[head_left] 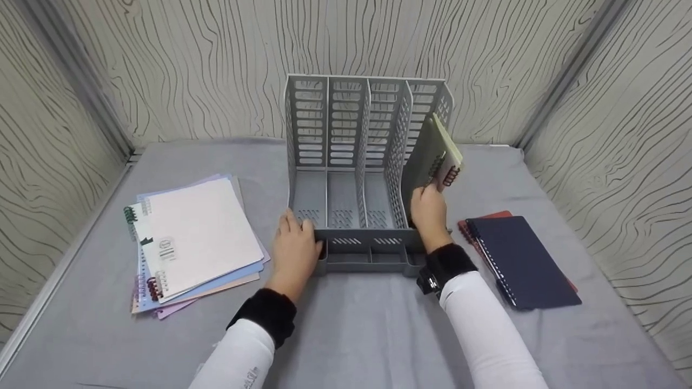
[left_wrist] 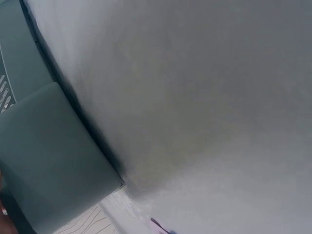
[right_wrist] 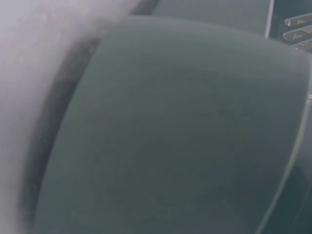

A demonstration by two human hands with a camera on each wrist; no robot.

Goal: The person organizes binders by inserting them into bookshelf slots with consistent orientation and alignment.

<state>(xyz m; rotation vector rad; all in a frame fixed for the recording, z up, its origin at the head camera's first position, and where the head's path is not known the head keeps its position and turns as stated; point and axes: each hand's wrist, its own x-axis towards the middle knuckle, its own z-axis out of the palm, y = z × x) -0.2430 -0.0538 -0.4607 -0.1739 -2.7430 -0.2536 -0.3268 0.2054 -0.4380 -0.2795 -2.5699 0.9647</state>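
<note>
A grey desk file organizer (head_left: 346,235) stands mid-table, with several upright slots and a low front tray. My left hand (head_left: 294,251) grips its front left corner, fingers over the side and thumb by the tray. In the rightmost slot, a green spiral notebook (head_left: 421,148) stands on edge, tilted, its pale pages and ring coils toward me. The right hand (head_left: 430,213) holds it by the lower near end; some fingers are hidden. Close up, the organizer's outer wall fills much of the left wrist view (left_wrist: 53,156) and the right wrist view (right_wrist: 170,131).
On the left lies a fanned pile of spiral notebooks (head_left: 203,237), white on top, with blue, peach and purple ones beneath. To the right, a navy notebook (head_left: 527,262) overlaps a red one (head_left: 500,214). Patterned panels (head_left: 216,70) enclose the grey cloth-covered table (head_left: 357,329).
</note>
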